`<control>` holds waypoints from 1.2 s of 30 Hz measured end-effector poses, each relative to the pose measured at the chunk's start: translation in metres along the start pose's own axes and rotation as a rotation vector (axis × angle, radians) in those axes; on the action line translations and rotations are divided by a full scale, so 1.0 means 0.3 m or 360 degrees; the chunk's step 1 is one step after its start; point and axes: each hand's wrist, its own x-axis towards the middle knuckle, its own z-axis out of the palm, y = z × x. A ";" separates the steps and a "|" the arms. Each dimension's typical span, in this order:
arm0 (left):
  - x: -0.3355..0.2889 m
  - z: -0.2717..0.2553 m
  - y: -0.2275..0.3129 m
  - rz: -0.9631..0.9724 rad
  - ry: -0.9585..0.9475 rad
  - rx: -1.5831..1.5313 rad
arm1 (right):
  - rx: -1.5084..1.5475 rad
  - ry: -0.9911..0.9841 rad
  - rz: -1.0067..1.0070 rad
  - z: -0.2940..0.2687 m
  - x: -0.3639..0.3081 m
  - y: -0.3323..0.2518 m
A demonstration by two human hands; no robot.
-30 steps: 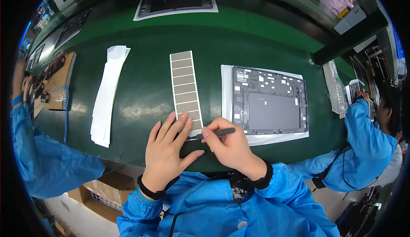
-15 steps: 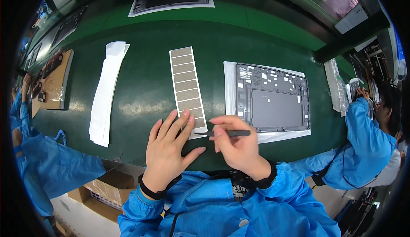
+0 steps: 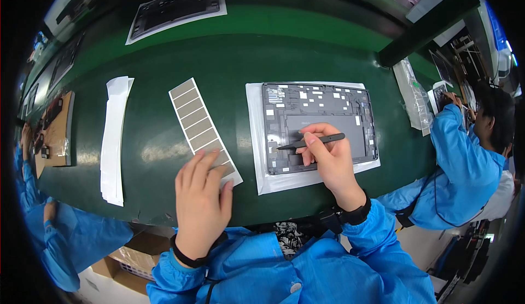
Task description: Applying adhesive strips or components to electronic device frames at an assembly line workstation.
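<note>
Black tweezers (image 3: 311, 141) are gripped in my right hand (image 3: 332, 159), closed around their shaft. Their tips point left, over the lower left part of a dark grey tablet housing (image 3: 328, 131). A small light patch shows by the tips; whether they pinch it I cannot make out. The housing lies flat on a white sheet (image 3: 261, 181), its inner side up, dotted with small white labels. To its left slants a white strip of grey-brown rectangular stickers (image 3: 198, 123). My left hand (image 3: 201, 200) lies with outstretched fingers on the strip's near end.
White paper strips (image 3: 113, 140) lie in a stack at the left of the green table (image 3: 158, 63). Another housing (image 3: 178, 11) sits on the far ledge. A green post (image 3: 426, 27) stands far right, near a clear plastic-wrapped bundle (image 3: 411, 96). People in blue work on both sides.
My right hand has carried the tweezers from the sticker strip's near end rightward to over the housing. The strip now slants more. The whole view has shifted somewhat.
</note>
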 end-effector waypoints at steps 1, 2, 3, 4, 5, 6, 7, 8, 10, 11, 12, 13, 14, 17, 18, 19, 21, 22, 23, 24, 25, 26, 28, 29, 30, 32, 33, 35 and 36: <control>0.014 0.006 0.022 0.0055 -0.0004 -0.0023 | 0.0000 -0.0021 0.0009 -0.002 0.003 0.002; 0.026 0.019 0.039 0.0101 0.0028 -0.0046 | 0.0010 -0.0012 0.0009 -0.004 0.003 0.000; 0.037 0.024 0.058 0.0112 0.0021 -0.0041 | -0.0012 -0.0037 0.0018 -0.004 0.001 -0.005; 0.044 0.027 0.074 0.0122 -0.0016 -0.0075 | -0.0036 -0.0069 0.0028 -0.002 0.001 -0.006; 0.051 0.031 0.088 0.0132 -0.0053 -0.0109 | -0.0029 -0.0067 0.0028 -0.001 0.001 -0.002; 0.057 0.040 0.095 0.0175 -0.0038 -0.0104 | -0.0008 -0.0071 0.0017 0.000 0.001 0.002; 0.060 0.046 0.099 0.0179 -0.0041 -0.0100 | 0.0013 -0.0075 0.0005 0.002 0.000 0.005; 0.064 0.051 0.102 0.0176 -0.0057 -0.0099 | 0.0017 -0.0071 0.0005 0.004 -0.002 0.007; 0.071 0.059 0.111 0.0177 -0.0077 -0.0100 | 0.0021 -0.0059 0.0015 0.007 -0.006 0.010; 0.074 0.062 0.115 0.0179 -0.0082 -0.0106 | 0.0021 -0.0055 0.0017 0.006 -0.007 0.013; 0.076 0.067 0.119 0.0181 -0.0087 -0.0112 | 0.0004 -0.0054 0.0011 0.004 -0.007 0.016; 0.079 0.071 0.123 0.0183 -0.0091 -0.0114 | -0.0013 -0.0053 0.0004 0.003 -0.008 0.018; 0.081 0.075 0.126 0.0192 -0.0093 -0.0111 | -0.0013 -0.0049 0.0007 0.002 -0.010 0.020; 0.085 0.078 0.136 0.0202 -0.0090 -0.0104 | -0.0026 -0.0042 -0.0016 0.004 -0.015 0.022; 0.085 0.078 0.140 0.0203 -0.0083 -0.0100 | -0.0037 -0.0038 0.0002 0.006 -0.017 0.017; 0.085 0.081 0.143 0.0202 -0.0083 -0.0100 | -0.0050 -0.0035 0.0020 0.007 -0.019 0.015; 0.084 0.089 0.151 0.0207 -0.0076 -0.0069 | -0.0073 -0.0018 0.0023 0.014 -0.023 0.011; 0.084 0.093 0.157 0.0205 -0.0075 -0.0067 | -0.0095 -0.0001 0.0026 0.016 -0.026 0.008; 0.083 0.099 0.162 0.0234 -0.0073 -0.0074 | -0.0094 -0.0003 0.0026 0.018 -0.029 0.005; 0.084 0.103 0.166 0.0262 -0.0072 -0.0080 | -0.0122 0.0000 0.0000 0.020 -0.032 0.003; 0.085 0.104 0.170 0.0263 -0.0073 -0.0079 | -0.0149 0.0007 -0.0026 0.019 -0.035 0.002; 0.087 0.104 0.174 0.0269 -0.0084 -0.0067 | -0.0148 0.0008 -0.0025 0.020 -0.038 0.006; 0.088 0.107 0.175 0.0278 -0.0096 -0.0053 | -0.0145 0.0003 -0.0114 0.022 -0.041 0.014; 0.086 0.112 0.172 0.0273 -0.0095 -0.0049 | -0.0143 0.0005 -0.0114 0.021 -0.041 0.015; 0.086 0.114 0.172 0.0268 -0.0094 -0.0044 | -0.0165 -0.0006 -0.0115 0.020 -0.041 0.016; 0.087 0.114 0.181 0.0246 -0.0100 -0.0016 | -0.0182 -0.0019 -0.0113 0.019 -0.041 0.020; 0.088 0.115 0.187 0.0224 -0.0103 0.0010 | -0.0187 -0.0025 -0.0132 0.018 -0.040 0.022; 0.095 0.121 0.198 0.0232 -0.0129 0.0060 | -0.0190 -0.0029 -0.0148 0.016 -0.037 0.025; 0.098 0.124 0.201 0.0239 -0.0152 0.0108 | -0.0184 -0.0026 -0.0140 0.015 -0.037 0.025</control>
